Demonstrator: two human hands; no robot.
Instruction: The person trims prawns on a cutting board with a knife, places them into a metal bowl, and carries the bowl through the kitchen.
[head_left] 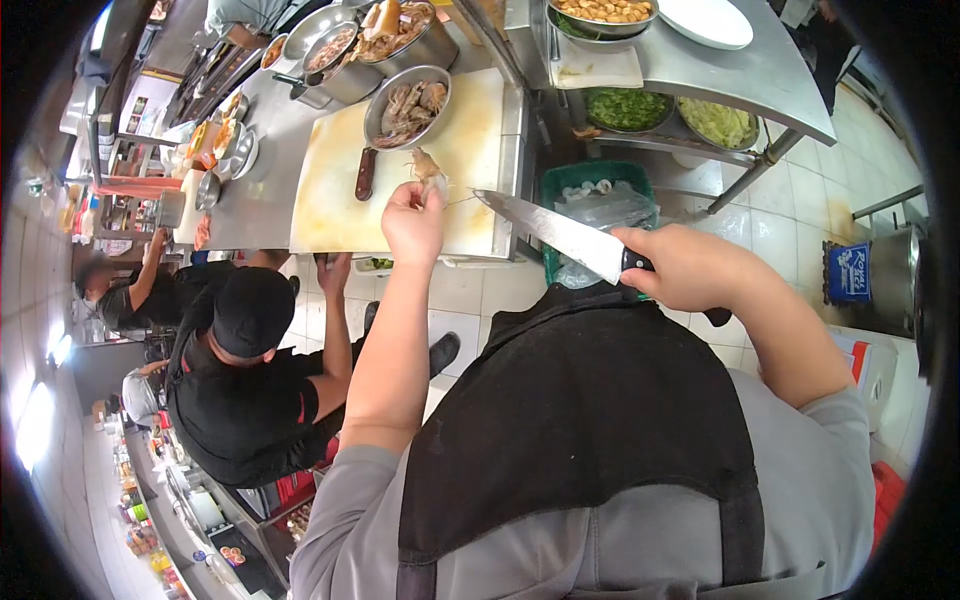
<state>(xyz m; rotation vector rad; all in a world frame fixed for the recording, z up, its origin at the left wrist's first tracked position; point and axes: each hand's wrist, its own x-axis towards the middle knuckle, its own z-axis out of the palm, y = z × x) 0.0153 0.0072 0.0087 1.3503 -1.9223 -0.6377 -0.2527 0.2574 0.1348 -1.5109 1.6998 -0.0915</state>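
The left hand [412,225] pinches a single pale, greyish-brown shrimp [428,166] between thumb and fingertips, above the yellow-stained white cutting board [330,205]. The right hand [690,265] is closed around the black handle of a broad steel chef's knife [555,232]; its tip points toward the shrimp and appears clear of it. Beyond, on the board, stands a round metal bowl [438,121] holding several more shrimp, with a brown-handled knife [366,174] lying beside it. Thin feelers show on the held shrimp, so work on this piece is judged to be at an early stage; no finished cut is visible. The bowl's contents appear to remain outstanding. Whether the orange-brown pieces in the deep steel pot [440,48] are completed work cannot be determined.
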